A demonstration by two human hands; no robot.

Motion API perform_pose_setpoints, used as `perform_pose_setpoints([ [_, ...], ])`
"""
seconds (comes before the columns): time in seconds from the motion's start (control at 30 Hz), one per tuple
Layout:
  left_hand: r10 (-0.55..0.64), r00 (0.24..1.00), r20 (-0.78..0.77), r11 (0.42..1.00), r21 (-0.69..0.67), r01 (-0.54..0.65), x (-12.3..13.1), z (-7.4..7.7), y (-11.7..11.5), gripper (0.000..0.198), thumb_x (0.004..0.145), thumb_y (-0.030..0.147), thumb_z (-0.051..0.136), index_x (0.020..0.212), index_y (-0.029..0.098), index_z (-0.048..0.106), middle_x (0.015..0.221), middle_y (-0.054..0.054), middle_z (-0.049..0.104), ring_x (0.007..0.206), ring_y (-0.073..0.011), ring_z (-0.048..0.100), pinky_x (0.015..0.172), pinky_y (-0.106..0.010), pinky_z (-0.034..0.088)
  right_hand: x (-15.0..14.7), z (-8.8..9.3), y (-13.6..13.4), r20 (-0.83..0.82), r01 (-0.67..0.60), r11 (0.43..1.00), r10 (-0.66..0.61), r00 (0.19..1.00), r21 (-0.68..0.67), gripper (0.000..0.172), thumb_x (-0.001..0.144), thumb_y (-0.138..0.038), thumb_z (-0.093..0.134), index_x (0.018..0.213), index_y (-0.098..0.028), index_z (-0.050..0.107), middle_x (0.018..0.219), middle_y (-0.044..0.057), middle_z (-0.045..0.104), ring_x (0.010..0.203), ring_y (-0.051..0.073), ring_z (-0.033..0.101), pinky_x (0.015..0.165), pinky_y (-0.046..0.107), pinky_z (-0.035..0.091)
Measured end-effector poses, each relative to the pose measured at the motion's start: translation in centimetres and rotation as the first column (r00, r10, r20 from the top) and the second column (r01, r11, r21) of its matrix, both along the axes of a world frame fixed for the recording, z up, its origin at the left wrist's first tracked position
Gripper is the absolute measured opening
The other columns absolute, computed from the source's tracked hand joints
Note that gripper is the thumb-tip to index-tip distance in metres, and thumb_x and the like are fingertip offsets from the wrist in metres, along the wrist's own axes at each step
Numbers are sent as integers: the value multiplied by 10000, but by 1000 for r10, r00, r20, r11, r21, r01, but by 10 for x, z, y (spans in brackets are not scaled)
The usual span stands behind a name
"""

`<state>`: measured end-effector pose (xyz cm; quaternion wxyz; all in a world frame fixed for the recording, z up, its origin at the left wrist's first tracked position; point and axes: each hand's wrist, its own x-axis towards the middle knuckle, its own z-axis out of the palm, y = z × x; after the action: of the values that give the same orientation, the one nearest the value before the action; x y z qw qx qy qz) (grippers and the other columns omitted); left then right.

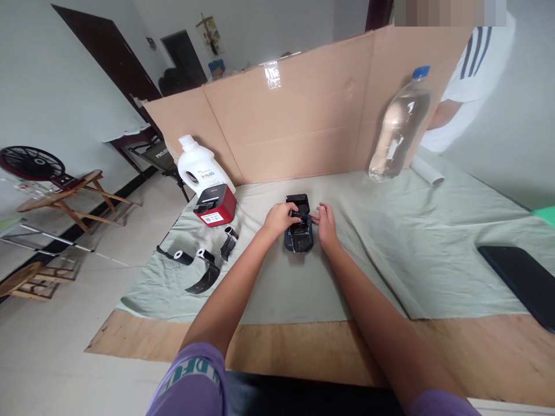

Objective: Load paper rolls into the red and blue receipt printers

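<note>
Portable printer [303, 241], or similar dark handheld unit, mid-cloth between both hands, lid flipped up; inside partly covered by fingers. Left hand [277, 221]: fingers curled over compartment's left edge, thumb and index at the opening; can't tell if pinching anything. Right hand [326, 228]: fingers half bent at right side, tips by compartment; grip or contact unclear. Black paper rolls [207, 254] lie left on green cloth [277, 294], some with loose tails. Red box-shaped device [223, 207] partly blocks white jug [202, 167]; label print unreadable. Phone [515, 277] cut off at right edge. Co-worker's arm [446, 112] partly behind cardboard panel [286, 127].
</note>
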<state>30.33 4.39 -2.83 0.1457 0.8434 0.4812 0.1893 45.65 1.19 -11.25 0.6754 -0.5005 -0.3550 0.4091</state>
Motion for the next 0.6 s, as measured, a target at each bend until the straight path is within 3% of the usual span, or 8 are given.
perform_pose_setpoints([
  [0.2,-4,982,188,998,-59,15,-9,-11,-5,251,768,186,744,1017,195,720,976,-37,752,887,-190,685,842,-296,521,-1,0,0,12,13,1000,-13,1000,3,477,905,-597,433,1242,-268,509,1245,84,552,956,201,679,920,397,562],
  [0.4,42,996,80,999,-24,-40,-4,-19,-6,251,786,93,656,975,226,753,1030,-23,772,1062,-231,661,1001,-381,477,-1,2,-2,5,13,1000,-13,1000,1,457,900,-577,452,1216,-252,512,1220,87,564,950,205,679,911,395,563],
  [0.5,65,992,112,997,22,-68,-4,-15,-20,190,826,188,678,990,242,758,1032,-24,771,1081,-248,643,999,-402,472,0,2,-3,6,4,1000,-4,1000,-3,465,895,-594,458,1219,-266,521,1237,79,573,965,201,679,910,383,560],
  [0.6,-59,979,196,988,152,29,-15,-17,-47,291,903,367,641,1164,260,712,1178,-45,734,1173,-248,604,1039,-413,437,0,1,-2,18,-13,1000,13,1000,-3,505,893,-610,454,1260,-268,520,1277,85,584,1036,213,665,936,390,545],
])
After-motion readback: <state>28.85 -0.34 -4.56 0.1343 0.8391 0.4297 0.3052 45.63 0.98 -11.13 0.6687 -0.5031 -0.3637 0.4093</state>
